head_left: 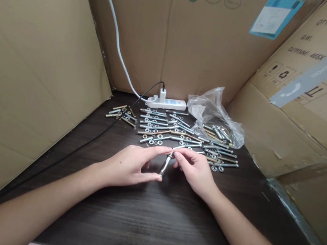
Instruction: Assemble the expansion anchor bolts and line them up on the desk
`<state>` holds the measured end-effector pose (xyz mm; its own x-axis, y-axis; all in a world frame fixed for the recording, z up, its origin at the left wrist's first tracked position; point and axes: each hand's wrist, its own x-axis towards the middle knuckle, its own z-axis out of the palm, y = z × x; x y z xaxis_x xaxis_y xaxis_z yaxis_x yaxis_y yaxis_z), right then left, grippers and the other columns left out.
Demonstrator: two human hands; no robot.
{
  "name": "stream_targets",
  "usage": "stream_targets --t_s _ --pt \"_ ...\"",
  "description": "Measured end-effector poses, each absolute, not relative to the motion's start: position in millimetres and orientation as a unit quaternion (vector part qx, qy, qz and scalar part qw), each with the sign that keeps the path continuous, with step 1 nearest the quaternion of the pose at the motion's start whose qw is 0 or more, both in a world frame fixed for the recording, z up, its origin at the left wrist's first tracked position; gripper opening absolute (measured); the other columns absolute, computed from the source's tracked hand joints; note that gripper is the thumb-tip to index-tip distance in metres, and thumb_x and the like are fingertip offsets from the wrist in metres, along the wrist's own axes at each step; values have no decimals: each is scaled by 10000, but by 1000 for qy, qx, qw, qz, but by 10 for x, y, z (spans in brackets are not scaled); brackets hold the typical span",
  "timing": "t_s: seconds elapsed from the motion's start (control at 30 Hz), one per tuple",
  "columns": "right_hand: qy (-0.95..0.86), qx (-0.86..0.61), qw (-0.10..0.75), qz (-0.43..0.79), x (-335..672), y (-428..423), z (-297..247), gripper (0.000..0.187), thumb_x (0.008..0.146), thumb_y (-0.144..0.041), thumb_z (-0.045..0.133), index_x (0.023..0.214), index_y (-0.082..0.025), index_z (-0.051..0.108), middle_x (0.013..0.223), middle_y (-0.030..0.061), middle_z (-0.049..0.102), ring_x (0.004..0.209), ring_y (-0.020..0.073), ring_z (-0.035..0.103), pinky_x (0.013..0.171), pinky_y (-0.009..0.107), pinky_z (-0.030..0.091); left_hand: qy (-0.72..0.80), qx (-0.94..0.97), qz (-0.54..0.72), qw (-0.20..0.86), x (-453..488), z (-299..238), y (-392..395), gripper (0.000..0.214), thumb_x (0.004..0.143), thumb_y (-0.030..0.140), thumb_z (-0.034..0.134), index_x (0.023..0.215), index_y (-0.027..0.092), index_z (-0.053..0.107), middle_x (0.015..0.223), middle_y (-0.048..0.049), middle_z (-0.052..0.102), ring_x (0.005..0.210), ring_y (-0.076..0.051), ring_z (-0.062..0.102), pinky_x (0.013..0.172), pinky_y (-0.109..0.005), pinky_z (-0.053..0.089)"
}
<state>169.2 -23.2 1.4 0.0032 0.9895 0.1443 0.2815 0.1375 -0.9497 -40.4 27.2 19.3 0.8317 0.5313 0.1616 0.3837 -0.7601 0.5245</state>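
Observation:
A silvery expansion bolt [166, 165] is held tilted just above the table, its far end leaning right. My left hand [133, 164] spans it lengthwise, thumb at the near end and index fingertip at the far end. At that far end my right hand [195, 170] is closed, thumb and fingers pinched around the tip, where a small ring or nut seems to sit; the fingers partly hide it. Beyond the hands lie rows of metal bolts [153, 123] with loose nuts and washers [158, 142] among them.
A clear plastic bag [209, 108] with more bolts lies at the back right. Behind the rows stands a white power strip [167, 104] with a plugged-in charger. A black cable [89, 141] crosses the left side. A small bolt pile [122, 113] is back left. Cardboard walls [39, 63] surround the table.

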Motion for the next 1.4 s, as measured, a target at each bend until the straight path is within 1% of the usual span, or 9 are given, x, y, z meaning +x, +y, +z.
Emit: stream_targets --t_s 0.13,0.3,0.5,0.77,0.93,1.07,1.23,1.33,1.4 --pt "-602 -532 463 375 1698 -227 -11 238 860 -350 567 913 -178 724 810 44 710 610 141 615 596 270 507 247 925 155 241 -409 183 270 635 828 462 621 1388 309 363 1009 5 688 642 -120 628 625 -240 470" --pt "-657 -536 441 294 1716 -254 -11 201 864 -273 556 925 -200 733 853 42 731 675 162 647 657 287 517 236 923 163 255 -406 180 267 645 814 468 635 1377 302 366 1186 -34 626 683 -121 635 651 -259 495" --pt "-712 -521 428 197 1729 -298 64 222 861 -219 546 1009 -207 712 948 48 734 721 166 651 663 283 517 211 930 184 240 -401 193 260 636 820 365 647 1373 298 341 1386 -72 455 910 -157 619 783 -304 532" --pt "-747 -477 437 153 1718 -349 94 255 864 -216 548 1089 -229 668 908 46 708 675 155 606 671 306 512 204 929 205 231 -398 191 235 705 798 308 665 1388 302 279 1360 -85 424 1086 -209 562 856 -347 539" --pt "-739 -473 441 190 1724 -352 85 247 852 -222 558 1072 -228 671 919 54 689 711 166 601 675 318 505 201 931 203 228 -394 202 234 678 800 304 656 1379 313 304 1335 -73 433 1101 -213 553 884 -360 527" --pt "-670 -468 482 316 1710 -319 66 200 848 -234 564 994 -224 701 959 60 664 802 172 604 663 298 491 200 934 193 226 -389 226 236 675 792 285 662 1372 308 318 1320 -63 434 1109 -209 546 912 -364 509" --pt "-609 -444 493 434 1677 -298 23 211 848 -263 569 1003 -239 710 956 42 636 688 128 554 588 273 453 196 935 193 221 -386 229 236 660 784 264 654 1355 305 326 1292 -61 448 1064 -205 566 873 -351 520" --pt "-623 -449 477 428 1716 -288 49 221 858 -274 547 1004 -231 708 941 45 627 652 125 534 565 275 447 202 936 192 215 -385 211 233 637 778 264 644 1331 289 329 1263 -71 452 1003 -201 586 824 -350 533" --pt "-664 -475 461 348 1802 -263 95 219 865 -252 523 983 -220 705 930 54 639 729 155 567 628 296 463 213 934 194 210 -386 196 232 622 770 278 648 1308 272 335 1253 -80 448 957 -196 597 790 -350 540"
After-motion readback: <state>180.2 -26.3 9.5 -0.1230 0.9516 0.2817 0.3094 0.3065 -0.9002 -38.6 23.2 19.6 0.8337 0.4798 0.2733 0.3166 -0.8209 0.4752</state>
